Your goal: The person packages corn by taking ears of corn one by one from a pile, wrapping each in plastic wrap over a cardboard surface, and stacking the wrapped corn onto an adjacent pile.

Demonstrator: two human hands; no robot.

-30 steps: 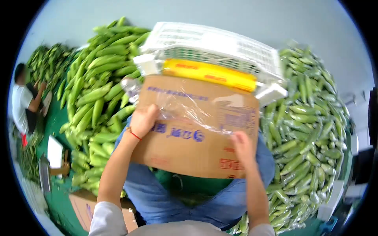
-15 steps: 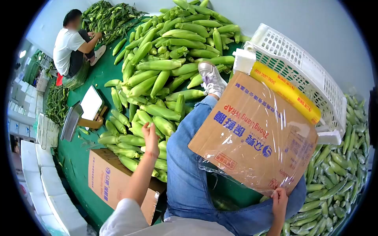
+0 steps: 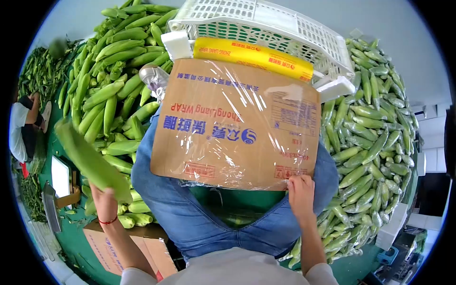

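My left hand (image 3: 105, 205) is closed around the lower end of a green ear of corn (image 3: 92, 161) in its husk. The ear is raised and tilted, somewhat blurred, left of my knee. Across my legs lies a cardboard sheet (image 3: 194, 152) with blue and red print, covered by clear plastic wrap (image 3: 237, 178). At the near right edge of the cardboard, my right hand (image 3: 301, 192) pinches the wrap's edge. A yellow printed roll (image 3: 254, 59) sits along the far side of the cardboard.
Unwrapped corn (image 3: 107, 95) is heaped at left, film-wrapped corn (image 3: 365, 156) at right. A white plastic crate (image 3: 266, 21) stands behind the roll. On the green floor are an open carton (image 3: 156, 251) and a scale (image 3: 61, 175). Another person (image 3: 21, 126) sits far left.
My left hand, empty before, now holds an ear of corn. The view has turned right, so the cardboard appears nearly level and more central. My right hand still pinches the wrap.
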